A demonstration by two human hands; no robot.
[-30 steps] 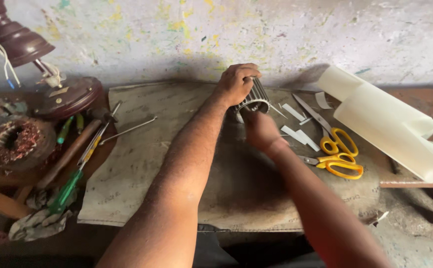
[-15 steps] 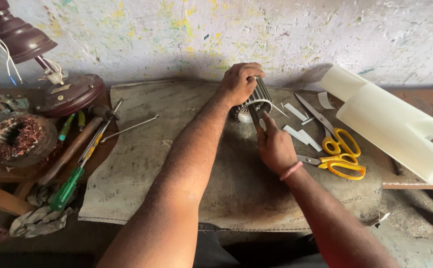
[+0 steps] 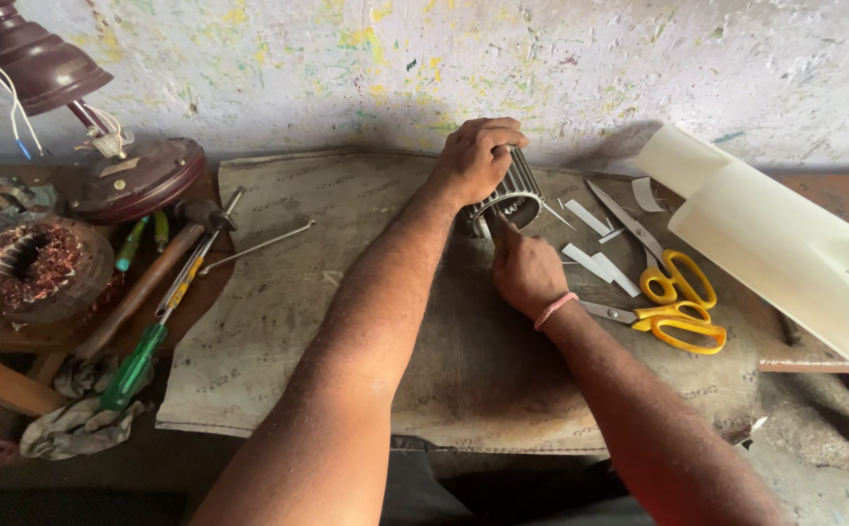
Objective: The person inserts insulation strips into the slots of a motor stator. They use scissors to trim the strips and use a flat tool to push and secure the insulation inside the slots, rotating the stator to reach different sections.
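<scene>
The left hand (image 3: 478,161) covers most of the ribbed grey metal cylinder (image 3: 514,195), so its far end can't be seen. The roll of cream paper sheet (image 3: 785,239) runs off the right edge, and the dark maroon fan housing (image 3: 30,58) is cropped at top left.

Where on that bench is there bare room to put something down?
The mat lies bare between the left forearm and the green screwdriver, and along its near edge. It is crowded around the yellow scissors with the paper strips, and among the tools at far left.
</scene>
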